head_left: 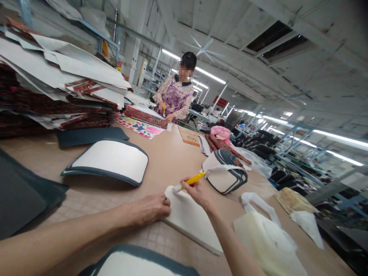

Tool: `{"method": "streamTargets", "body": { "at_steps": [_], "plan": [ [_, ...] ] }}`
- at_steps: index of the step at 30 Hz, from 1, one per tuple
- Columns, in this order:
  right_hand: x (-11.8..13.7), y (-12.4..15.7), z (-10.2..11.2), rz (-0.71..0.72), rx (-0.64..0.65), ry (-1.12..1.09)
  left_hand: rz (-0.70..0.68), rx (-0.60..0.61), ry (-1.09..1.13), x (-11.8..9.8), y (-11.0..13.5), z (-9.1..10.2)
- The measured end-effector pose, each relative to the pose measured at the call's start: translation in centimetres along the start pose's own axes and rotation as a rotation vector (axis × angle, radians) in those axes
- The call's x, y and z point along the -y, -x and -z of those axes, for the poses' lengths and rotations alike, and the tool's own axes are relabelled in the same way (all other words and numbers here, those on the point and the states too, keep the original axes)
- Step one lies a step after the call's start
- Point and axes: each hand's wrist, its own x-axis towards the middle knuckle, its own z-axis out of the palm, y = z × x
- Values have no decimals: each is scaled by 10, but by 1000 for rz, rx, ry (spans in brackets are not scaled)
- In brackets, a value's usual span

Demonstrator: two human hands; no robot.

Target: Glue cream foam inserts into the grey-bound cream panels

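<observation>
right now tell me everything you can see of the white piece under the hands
The white piece is a flat, thick panel, foam-like, with a rounded far end and straight sides. It lies on the tan table. The left hand presses its left edge; the right hand rests over its far end, holding a yellow-handled tool whose white tip seems to touch it.

On the table (169, 157), a panel (189, 218) lies near the front edge. The left hand (152, 209) rests on its left end, and the right hand (197, 191) grips a tool (191, 180) over its far end. Just behind and to the right sits a stack of pieces (225, 174). Scraps (267, 234) lie right of the panel, a pad (110, 161) behind and to its left, and sheets (20, 195) at the left edge. Behind the pad stands a pile (57, 84). A person (176, 96) stands at the far end.
</observation>
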Motion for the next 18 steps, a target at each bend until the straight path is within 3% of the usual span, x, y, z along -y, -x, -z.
{"method": "streamTargets", "body": {
  "at_steps": [2,6,10,13,18],
  "plan": [
    [-8,9,17,-21,12,52,2,-2,8,3,-1,-4],
    [-26,46,75,-114,-51,213,-4,-11,8,5,0,-9],
    [-24,76,115,-196,-152,340,6,-13,75,4,0,-6],
    [-3,77,104,-173,-145,307,72,-68,213,15,-5,-3],
    [38,58,30,-59,54,86,181,-113,288,43,-13,-5]
  ]
}}
